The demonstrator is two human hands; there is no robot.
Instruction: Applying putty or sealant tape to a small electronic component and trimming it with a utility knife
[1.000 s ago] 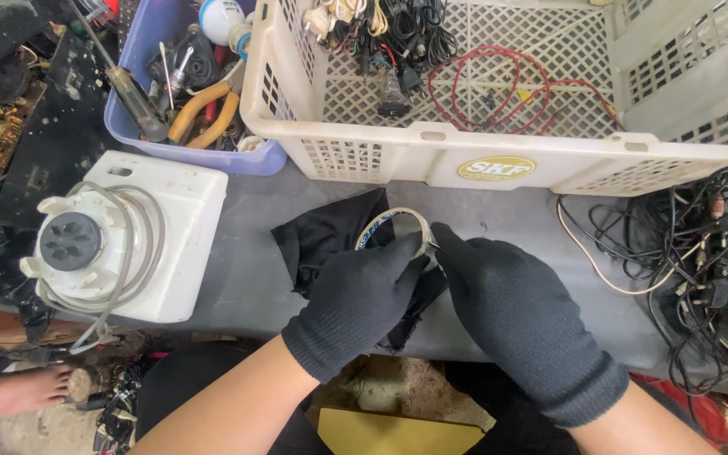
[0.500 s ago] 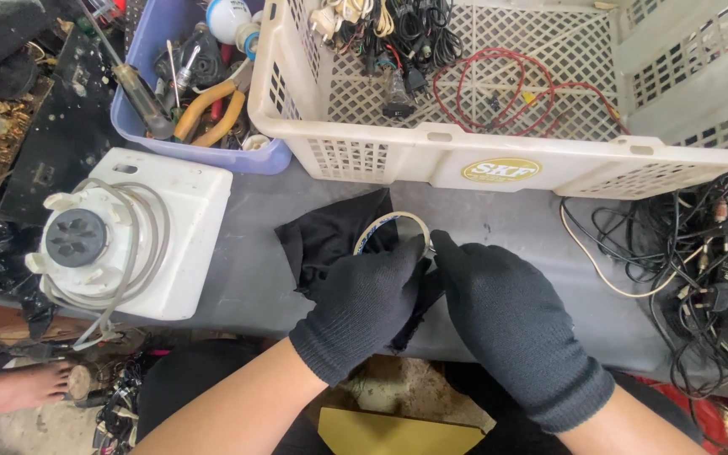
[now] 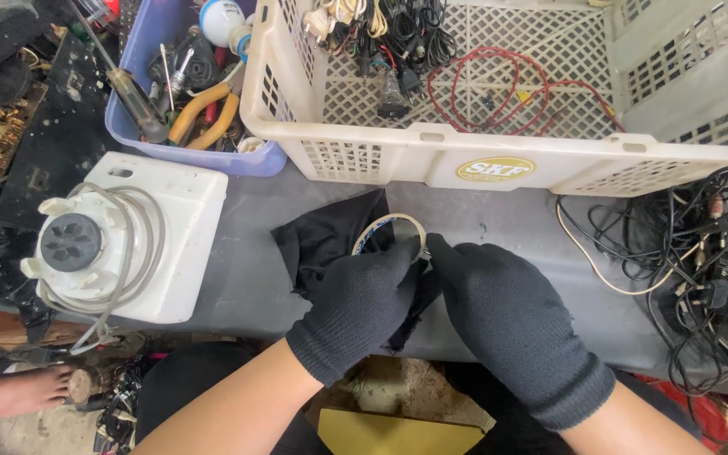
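Counting first, we see two gloved hands, one pale ring, one black cloth, one white appliance base, one blue tub and two cream lattice crates. Our left hand [image 3: 362, 305] and right hand [image 3: 511, 324], both in black knit gloves, meet fingertip to fingertip over the ring [image 3: 391, 233], a thin pale hoop lying on the cloth [image 3: 326, 236] at the middle of the grey table [image 3: 246, 278]. Both hands pinch narrowly at the hoop's near edge; the gloves hide that edge, so we cannot tell the exact contact. The appliance base [image 3: 124, 240], of smooth plastic with a grey cord coiled round it, sits to the left. The tub [image 3: 191, 80] holds pliers and screwdrivers, partly cut off. The near crate [image 3: 499, 160] holds tangled black and red wires; the second crate [image 3: 693, 59] is cropped.
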